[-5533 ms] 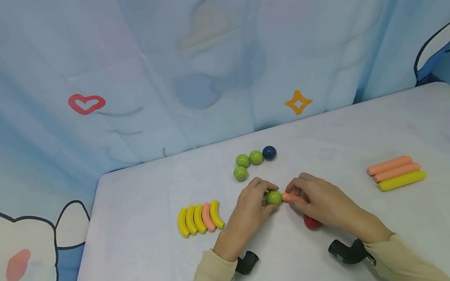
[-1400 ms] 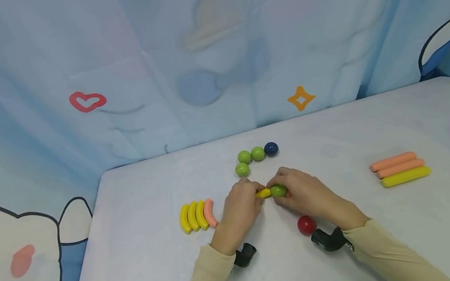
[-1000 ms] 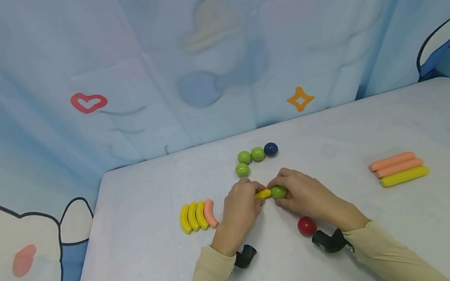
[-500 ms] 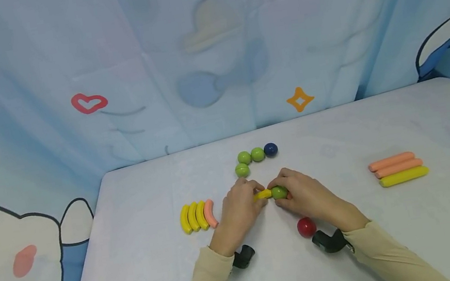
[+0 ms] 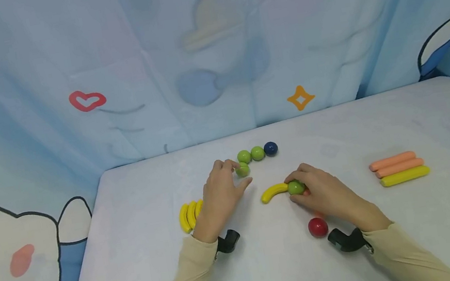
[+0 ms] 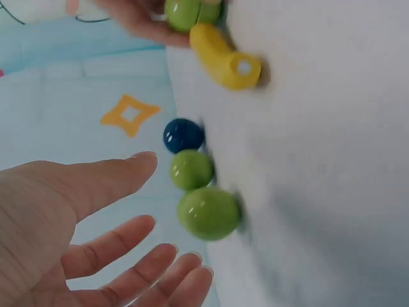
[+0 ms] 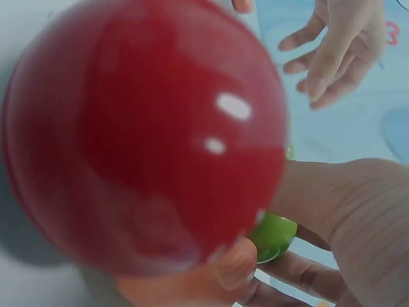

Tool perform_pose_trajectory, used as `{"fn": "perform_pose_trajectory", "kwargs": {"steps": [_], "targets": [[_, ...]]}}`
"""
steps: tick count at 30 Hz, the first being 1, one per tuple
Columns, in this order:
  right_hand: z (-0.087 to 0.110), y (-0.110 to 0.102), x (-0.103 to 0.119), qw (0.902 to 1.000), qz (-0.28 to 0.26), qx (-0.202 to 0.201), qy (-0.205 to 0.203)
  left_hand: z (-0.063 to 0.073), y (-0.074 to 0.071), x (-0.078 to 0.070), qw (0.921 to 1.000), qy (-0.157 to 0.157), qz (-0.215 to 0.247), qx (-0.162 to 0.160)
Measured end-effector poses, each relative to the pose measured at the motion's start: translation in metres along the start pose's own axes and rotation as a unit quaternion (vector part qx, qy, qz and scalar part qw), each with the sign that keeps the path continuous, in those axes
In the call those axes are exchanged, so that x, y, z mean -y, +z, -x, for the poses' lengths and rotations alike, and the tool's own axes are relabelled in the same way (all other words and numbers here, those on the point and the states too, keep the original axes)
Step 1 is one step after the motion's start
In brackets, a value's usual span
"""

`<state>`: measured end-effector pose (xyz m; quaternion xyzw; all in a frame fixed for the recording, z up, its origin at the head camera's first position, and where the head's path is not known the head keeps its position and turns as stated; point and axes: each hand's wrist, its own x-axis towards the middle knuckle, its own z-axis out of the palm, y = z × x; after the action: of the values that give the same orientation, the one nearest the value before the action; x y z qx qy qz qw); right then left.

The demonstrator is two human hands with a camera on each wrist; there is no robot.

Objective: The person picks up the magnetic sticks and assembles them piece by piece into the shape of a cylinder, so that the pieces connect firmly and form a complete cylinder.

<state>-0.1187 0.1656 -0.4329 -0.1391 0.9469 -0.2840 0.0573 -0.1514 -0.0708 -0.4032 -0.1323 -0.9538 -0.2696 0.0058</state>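
Observation:
My right hand [image 5: 326,193] pinches a green ball [image 5: 296,187] between thumb and fingers. A curved yellow piece [image 5: 274,192] extends leftward from that ball; the left wrist view shows a pale round spot on its end. Under the right palm a salmon-coloured piece [image 7: 185,288] is partly hidden, up against a red ball [image 5: 318,227]. My left hand [image 5: 219,193] has its fingers spread beside the nearest loose green ball [image 5: 242,170], fingertips overlapping it in the head view. In the left wrist view the left hand [image 6: 108,236] holds nothing, with a green ball [image 6: 208,214] beyond it.
Behind the hands lie two more green balls [image 5: 251,155] and a dark blue ball [image 5: 271,148]. Several curved yellow pieces [image 5: 191,215] lie left, partly behind the left wrist. Two straight salmon sticks [image 5: 393,166] and a yellow stick [image 5: 405,176] lie right. A curtain hangs behind the table.
My left hand has let go of the curved yellow piece and moved up and left to the loose green ball. My right hand has shifted right with the green ball; the yellow piece moved along.

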Motion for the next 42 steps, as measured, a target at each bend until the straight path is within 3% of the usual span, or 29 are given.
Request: {"fn": "perform_pose_trajectory", "kwargs": {"steps": [4, 8, 16, 25, 31, 42], "targets": [[0.007, -0.006, -0.007, 0.9999, -0.006, -0.008, 0.014, -0.004, -0.01, 0.005, 0.9996, -0.026, -0.009, 0.0], [0.014, -0.012, -0.017, 0.9994, -0.006, -0.014, 0.032, -0.011, -0.014, 0.013, 0.9995, -0.025, -0.016, 0.006], [0.027, -0.021, -0.037, 0.9983, -0.013, -0.016, 0.054, -0.022, 0.001, 0.01, 0.9978, -0.016, -0.048, 0.043], [0.033, -0.024, -0.043, 0.9975, -0.005, -0.018, 0.068, -0.018, 0.014, 0.009, 0.9968, 0.007, -0.072, 0.036], [0.032, -0.022, -0.042, 0.9976, -0.003, -0.022, 0.066, -0.015, 0.018, 0.007, 0.998, 0.016, -0.049, 0.037], [0.032, -0.02, -0.038, 0.9969, -0.012, -0.016, 0.076, 0.01, 0.025, -0.01, 0.9939, 0.027, 0.004, 0.106]]}}
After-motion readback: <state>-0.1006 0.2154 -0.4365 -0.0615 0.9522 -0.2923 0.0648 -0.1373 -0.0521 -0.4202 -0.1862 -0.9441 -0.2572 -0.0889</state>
